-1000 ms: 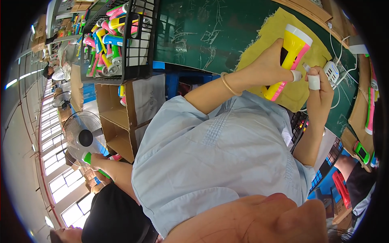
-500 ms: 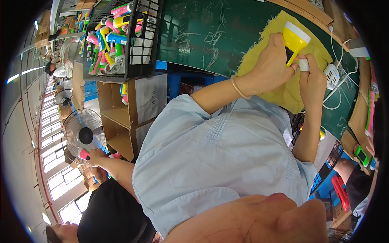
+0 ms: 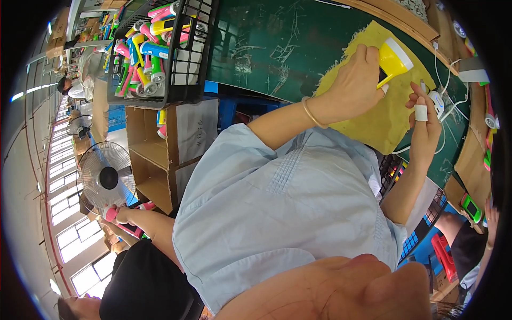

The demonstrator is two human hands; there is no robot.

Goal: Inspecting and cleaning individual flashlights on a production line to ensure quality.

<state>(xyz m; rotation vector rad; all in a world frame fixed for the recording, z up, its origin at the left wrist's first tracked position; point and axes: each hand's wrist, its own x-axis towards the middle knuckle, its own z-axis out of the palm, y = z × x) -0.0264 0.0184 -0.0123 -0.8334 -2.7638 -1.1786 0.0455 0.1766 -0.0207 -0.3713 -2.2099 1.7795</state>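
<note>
Left hand point(image 3: 351, 84), fingers point(image 3: 369, 54) curled round yellow flashlight point(image 3: 393, 58); right hand point(image 3: 424, 127) apart, fingers loosely spread

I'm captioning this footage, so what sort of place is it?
Probably a factory workshop: a black crate is packed with colourful flashlights, the left hand holds a yellow flashlight above a green worktable, and another person's hand shows nearby.

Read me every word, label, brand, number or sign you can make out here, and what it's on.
White sheet on the cardboard shelf: handwritten marks, sideways and too small to read.
Blue flashlight in the black crate: possibly pale marks, too small to read.
Yellow flashlight in the left hand: no readable text.
</note>
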